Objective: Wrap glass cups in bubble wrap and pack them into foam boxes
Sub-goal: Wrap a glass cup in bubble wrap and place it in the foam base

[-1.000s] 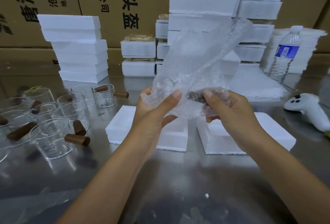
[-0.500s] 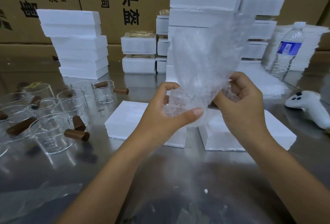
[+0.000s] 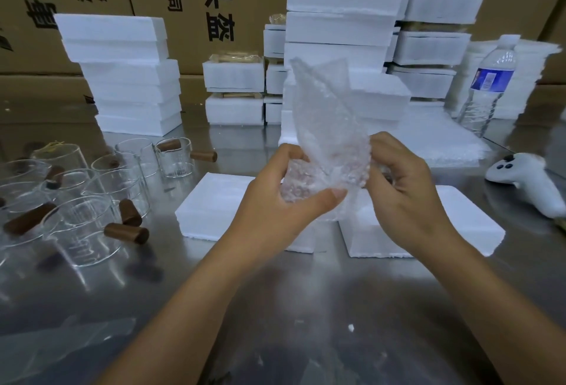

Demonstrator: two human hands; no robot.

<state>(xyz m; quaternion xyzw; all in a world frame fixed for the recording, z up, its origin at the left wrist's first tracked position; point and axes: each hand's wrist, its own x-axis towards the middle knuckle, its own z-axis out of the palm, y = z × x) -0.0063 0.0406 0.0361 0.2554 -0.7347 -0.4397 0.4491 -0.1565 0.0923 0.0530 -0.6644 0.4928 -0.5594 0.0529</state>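
Observation:
Between both hands I hold a glass cup bundled in clear bubble wrap (image 3: 324,145), above the steel table. My left hand (image 3: 284,200) grips the bundle's lower left, thumb across the front. My right hand (image 3: 401,191) pinches the wrap on the right side. The loose end of the wrap stands up in a folded point. The cup inside shows only as a blur. Two open foam box halves, the left foam half (image 3: 214,203) and the right foam half (image 3: 459,219), lie on the table just below my hands. Several bare glass cups with brown wooden handles (image 3: 88,225) stand at the left.
Stacks of white foam boxes (image 3: 128,78) and a taller foam stack (image 3: 346,16) line the back, in front of cardboard cartons. A water bottle (image 3: 487,84) stands at the back right and a white controller (image 3: 526,182) lies at the right. A plastic sheet (image 3: 55,344) lies near left.
The tall loose flap of bubble wrap has been folded down and narrowed into a point. My right hand has moved round the bundle's right side, while my left hand keeps its hold.

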